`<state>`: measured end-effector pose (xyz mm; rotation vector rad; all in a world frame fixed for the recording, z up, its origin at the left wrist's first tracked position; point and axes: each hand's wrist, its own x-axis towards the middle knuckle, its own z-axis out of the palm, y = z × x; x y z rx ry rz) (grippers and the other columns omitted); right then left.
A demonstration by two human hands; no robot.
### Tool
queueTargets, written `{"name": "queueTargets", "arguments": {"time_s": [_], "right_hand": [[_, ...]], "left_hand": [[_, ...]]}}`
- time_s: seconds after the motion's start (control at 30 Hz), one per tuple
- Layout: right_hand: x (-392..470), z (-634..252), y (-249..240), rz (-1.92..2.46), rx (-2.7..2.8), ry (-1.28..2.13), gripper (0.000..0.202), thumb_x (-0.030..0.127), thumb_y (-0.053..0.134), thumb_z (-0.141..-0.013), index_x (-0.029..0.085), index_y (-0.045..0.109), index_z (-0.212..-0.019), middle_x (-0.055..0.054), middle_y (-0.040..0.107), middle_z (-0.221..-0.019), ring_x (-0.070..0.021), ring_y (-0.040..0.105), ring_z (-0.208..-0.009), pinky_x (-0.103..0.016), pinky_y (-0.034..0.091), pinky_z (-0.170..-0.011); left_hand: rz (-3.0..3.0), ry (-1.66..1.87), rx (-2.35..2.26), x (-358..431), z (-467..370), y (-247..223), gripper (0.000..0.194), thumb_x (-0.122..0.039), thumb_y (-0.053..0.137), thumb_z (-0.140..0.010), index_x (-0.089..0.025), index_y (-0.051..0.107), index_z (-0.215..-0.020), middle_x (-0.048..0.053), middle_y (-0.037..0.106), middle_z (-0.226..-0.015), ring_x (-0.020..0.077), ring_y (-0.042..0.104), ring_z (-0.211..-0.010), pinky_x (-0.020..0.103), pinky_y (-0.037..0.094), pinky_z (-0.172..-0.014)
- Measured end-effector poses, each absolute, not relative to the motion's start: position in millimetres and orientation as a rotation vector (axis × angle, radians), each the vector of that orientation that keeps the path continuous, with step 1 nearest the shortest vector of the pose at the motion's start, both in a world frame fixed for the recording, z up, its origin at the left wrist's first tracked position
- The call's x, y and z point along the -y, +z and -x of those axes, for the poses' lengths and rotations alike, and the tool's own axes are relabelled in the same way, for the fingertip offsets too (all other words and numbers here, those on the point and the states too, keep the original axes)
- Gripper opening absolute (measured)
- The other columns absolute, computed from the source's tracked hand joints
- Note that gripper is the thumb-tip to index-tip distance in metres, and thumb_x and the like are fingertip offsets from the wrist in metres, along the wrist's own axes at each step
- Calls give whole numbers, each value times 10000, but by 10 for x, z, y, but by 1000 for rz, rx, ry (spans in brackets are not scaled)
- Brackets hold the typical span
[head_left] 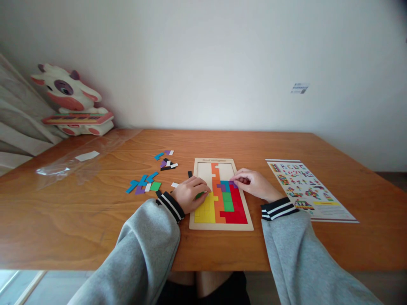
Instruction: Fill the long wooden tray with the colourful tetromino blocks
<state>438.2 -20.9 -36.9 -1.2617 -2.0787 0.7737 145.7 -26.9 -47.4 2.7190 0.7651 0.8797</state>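
Observation:
A wooden puzzle board (222,227) lies in front of me, partly filled with yellow pieces (204,212), orange pieces (217,207), red pieces (240,207), green pieces (228,202) and a blue piece (225,185). Over the board's left side, my left hand (190,194) has its fingers curled round a green puzzle piece (199,195), mostly hidden beneath them. At the right edge, the thumb and forefinger of my right hand (251,183) pinch at a purple puzzle piece (233,184) beside the blue one. Bare tray shows at the board's far end.
Loose blue pieces (132,185), a green square (155,186) and several purple, white and black pieces lie left of the board. A printed pattern sheet (313,190) is at the right. Clear plastic wrap (79,161) and a cow-shaped toy keyboard (76,101) occupy the left back.

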Motion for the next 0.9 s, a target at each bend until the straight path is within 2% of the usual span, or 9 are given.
{"name": "queueTargets", "arguments": {"time_s": [0.2, 0.33, 0.43, 0.57, 0.9], "right_hand": [[234, -4337, -346, 1302, 2084, 711, 258, 381, 584, -876, 182, 739, -933, -55, 663, -868, -142, 558, -655, -281, 448, -597], [233, -4305, -339, 1325, 2099, 618, 347, 437, 534, -924, 176, 713, -783, -66, 661, -850, -162, 581, -719, -295, 438, -639], [221, -4274, -376, 1334, 2079, 564, 392, 479, 511, -939, 176, 700, -778, -56, 641, -793, -158, 561, -686, -297, 418, -620], [210, -4186, -455, 1392, 1999, 476, 398, 525, 538, -918, 184, 684, -774, -40, 613, -734, -158, 549, -646, -303, 416, -610], [212, -4116, -513, 1373, 2035, 441, 293, 492, 626, -866, 211, 697, -821, -40, 618, -803, -163, 562, -679, -302, 444, -645]], "left_hand": [[-2734, 878, -769, 278, -1459, -459, 162, -180, 522, -905, -204, 664, -978, 66, 668, -966, 185, 601, -889, 312, 506, -841], [-2736, 860, -772, 267, -1457, -477, 169, -188, 514, -910, -202, 665, -985, 70, 670, -970, 182, 603, -887, 316, 510, -851], [-2747, 858, -774, 264, -1462, -478, 170, -200, 510, -911, -201, 667, -975, 71, 670, -958, 179, 608, -880, 317, 515, -847], [-2759, 828, -776, 285, -1469, -437, 170, -191, 506, -914, -192, 664, -977, 72, 676, -961, 178, 612, -880, 311, 513, -838], [-2751, 783, -804, 306, -1468, -431, 180, -191, 504, -911, -190, 671, -979, 67, 684, -966, 181, 619, -892, 313, 504, -848]]}}
